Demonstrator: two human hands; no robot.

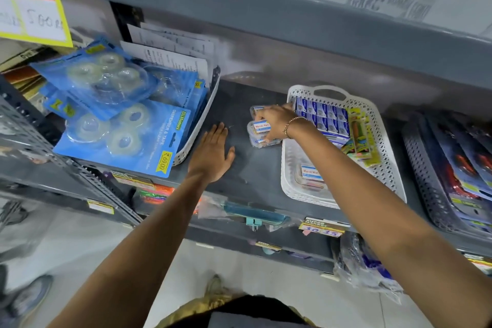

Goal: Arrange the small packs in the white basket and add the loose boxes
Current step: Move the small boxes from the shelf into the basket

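Observation:
A white perforated basket stands on the grey shelf. At its back are rows of small blue packs, with yellow-green packs along its right side and one clear labelled box at the front. Just left of the basket lie loose clear boxes with white and blue labels. My right hand reaches over the basket's left rim and closes on these boxes. My left hand rests flat and open on the shelf, left of the boxes.
A basket of blue tape-dispenser cards fills the shelf's left end, with papers behind it. A grey perforated tray of carded goods stands on the right. An upper shelf overhangs. Price tags and hanging bags line the front edge.

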